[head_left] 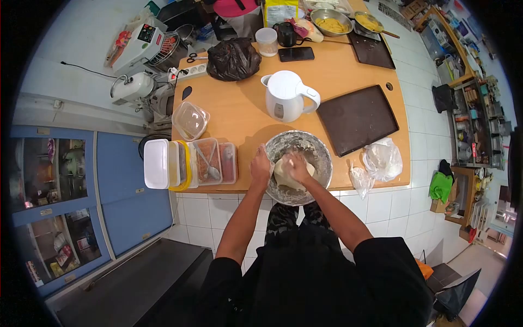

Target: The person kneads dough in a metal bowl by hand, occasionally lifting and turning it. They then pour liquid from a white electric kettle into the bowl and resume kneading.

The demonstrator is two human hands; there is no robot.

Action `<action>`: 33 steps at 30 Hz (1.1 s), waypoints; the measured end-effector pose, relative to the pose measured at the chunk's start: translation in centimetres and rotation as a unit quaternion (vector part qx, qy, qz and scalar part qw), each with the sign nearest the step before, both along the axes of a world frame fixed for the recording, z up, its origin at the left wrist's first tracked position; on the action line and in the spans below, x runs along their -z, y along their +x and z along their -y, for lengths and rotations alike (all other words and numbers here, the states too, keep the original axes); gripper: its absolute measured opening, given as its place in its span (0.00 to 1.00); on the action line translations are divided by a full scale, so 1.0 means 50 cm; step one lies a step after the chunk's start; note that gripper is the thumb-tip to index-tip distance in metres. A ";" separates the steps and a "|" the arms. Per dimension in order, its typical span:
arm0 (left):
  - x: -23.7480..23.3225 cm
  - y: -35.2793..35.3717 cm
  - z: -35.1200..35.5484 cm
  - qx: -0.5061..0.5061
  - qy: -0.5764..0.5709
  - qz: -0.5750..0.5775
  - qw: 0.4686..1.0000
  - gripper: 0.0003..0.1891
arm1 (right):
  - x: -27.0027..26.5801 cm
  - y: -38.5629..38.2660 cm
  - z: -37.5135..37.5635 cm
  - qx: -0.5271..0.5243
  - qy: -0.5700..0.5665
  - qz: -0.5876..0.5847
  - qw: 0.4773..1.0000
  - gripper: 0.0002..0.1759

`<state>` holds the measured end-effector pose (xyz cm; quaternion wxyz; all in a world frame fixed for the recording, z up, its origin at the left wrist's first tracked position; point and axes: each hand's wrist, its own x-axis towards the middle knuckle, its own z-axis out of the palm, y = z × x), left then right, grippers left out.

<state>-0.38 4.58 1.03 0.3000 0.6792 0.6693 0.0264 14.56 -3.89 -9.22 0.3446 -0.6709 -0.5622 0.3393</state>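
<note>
A metal mixing bowl (325,147) stands at the front edge of the table, its inner wall smeared with flour and dough. Inside it lies a pale lump of dough (284,179). My left hand (261,166) grips the bowl's left rim, thumb up along the edge. On the dough, my right hand (296,167) presses down with floury, curled fingers, slightly blurred. A white electric kettle (284,98) stands just behind the bowl.
Left of the bowl are lidded plastic containers (207,158) with a spoon on top. A dark baking tray (358,120) and plastic bags (382,159) lie to the right. Farther back are a black plastic bag (234,60), a phone (296,54) and a pan of yellow food (331,23).
</note>
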 end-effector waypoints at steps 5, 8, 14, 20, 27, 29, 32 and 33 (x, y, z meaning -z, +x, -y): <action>0.031 -0.019 0.024 -0.087 -0.053 0.109 0.989 0.21 | -0.229 -0.020 0.062 -0.142 -0.046 0.269 0.951 0.35; 0.021 -0.009 0.036 -0.032 0.009 0.084 0.996 0.21 | -0.235 -0.024 0.099 -0.153 -0.079 0.264 0.949 0.41; 0.020 -0.014 0.044 0.021 0.060 0.013 0.998 0.19 | -0.250 -0.013 0.121 -0.094 -0.059 0.146 0.983 0.42; 0.021 -0.017 0.049 0.027 0.055 0.000 0.998 0.19 | -0.264 -0.004 0.134 0.034 0.150 0.041 0.987 0.31; -0.011 -0.006 0.042 -0.027 -0.034 0.042 0.998 0.22 | -0.319 0.083 0.080 0.099 0.217 0.177 0.955 0.26; 0.026 -0.011 0.052 0.039 0.124 0.002 0.992 0.24 | -0.312 0.111 0.096 0.181 0.195 0.226 0.937 0.27; -0.021 -0.001 0.073 0.149 0.213 -0.083 0.962 0.30 | -0.211 0.141 0.132 0.277 0.122 0.263 0.916 0.28; -0.044 0.007 0.081 0.190 0.217 -0.115 0.951 0.32 | -0.174 0.145 0.142 0.306 0.090 0.270 0.908 0.28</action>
